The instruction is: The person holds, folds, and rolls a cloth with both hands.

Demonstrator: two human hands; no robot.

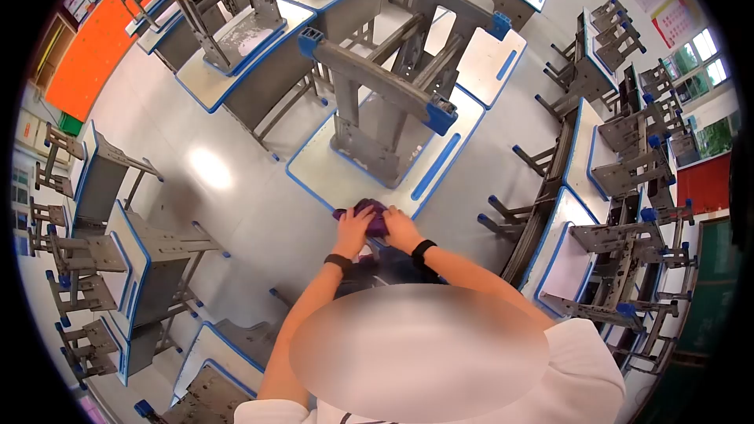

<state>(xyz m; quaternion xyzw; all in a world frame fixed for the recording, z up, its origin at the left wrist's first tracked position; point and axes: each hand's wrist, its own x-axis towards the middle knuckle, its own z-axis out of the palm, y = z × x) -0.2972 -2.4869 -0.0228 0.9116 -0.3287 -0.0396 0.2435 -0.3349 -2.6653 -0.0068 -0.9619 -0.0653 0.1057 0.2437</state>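
Note:
A dark purple cloth (pixel 371 218) is bunched up at the near edge of a white desk (pixel 314 165) with blue trim. My left hand (pixel 353 228) grips the cloth from the left, and my right hand (pixel 402 229) has hold of its right side. Both wrists wear dark bands. On that desk rests an upturned chair (pixel 377 141), its grey legs and blue-capped feet pointing up. The fingertips are partly hidden in the folds.
Another desk (pixel 206 82) with an upturned chair (pixel 236 39) stands ahead to the left. More desks with chairs on top line the right (pixel 580 157) and left (pixel 133 243) sides. Grey floor (pixel 228 204) shows between the rows.

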